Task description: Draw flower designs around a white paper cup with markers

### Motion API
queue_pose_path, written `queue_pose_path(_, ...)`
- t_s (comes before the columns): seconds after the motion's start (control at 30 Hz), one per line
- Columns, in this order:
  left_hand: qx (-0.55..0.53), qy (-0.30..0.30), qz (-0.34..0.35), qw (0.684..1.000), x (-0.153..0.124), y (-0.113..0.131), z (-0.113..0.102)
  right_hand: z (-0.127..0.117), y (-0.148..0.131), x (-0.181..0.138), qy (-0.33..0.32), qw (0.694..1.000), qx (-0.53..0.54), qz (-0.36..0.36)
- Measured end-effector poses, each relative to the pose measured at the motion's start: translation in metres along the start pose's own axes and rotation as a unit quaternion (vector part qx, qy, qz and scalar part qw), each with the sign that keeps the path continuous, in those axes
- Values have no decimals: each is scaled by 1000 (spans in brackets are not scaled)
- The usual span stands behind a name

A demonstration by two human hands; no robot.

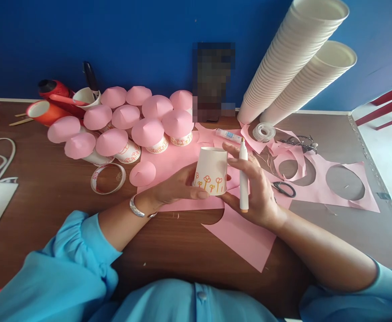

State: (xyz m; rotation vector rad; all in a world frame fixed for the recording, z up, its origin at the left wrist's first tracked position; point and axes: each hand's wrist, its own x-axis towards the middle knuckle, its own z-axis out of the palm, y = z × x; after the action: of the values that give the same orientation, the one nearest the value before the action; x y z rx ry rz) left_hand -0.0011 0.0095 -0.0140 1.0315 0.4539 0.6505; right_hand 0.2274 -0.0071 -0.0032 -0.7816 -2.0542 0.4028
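My left hand (pixel 184 185) is closed round the lower left of a white paper cup (pixel 211 167), which is upside down and has orange and yellow flowers drawn along its lower band. A white marker with orange ends (pixel 243 179) is held upright between the fingers of my right hand (pixel 259 188), right beside the cup. Some right fingertips reach toward the cup's right side; whether they touch it I cannot tell. Under both hands lies a large pink paper sheet (pixel 172 165). A small pink cone (pixel 142 173) rests near my left wrist.
Several cups with pink cone tops (pixel 148 132) stand at the back left. A paper ring (pixel 107 178) lies before them. Two tall cup stacks (pixel 292 58) lean at the back right, near a tape roll (pixel 264 132), a glue tube (pixel 228 134), scissors (pixel 284 189) and pink scraps (pixel 319 179).
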Motion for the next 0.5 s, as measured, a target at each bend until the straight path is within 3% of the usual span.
queue_pose_path(0.13,59,29,33,997,3,-2,2,1,1,-2,30,998,-59,-16)
queue_pose_path(0.37,113,84,13,990,3,2,8,2,0,-3,4,997,-73,-13)
queue_pose_path(0.5,103,119,1,988,-1,3,4,-8,-3,-3,57,995,-68,-46)
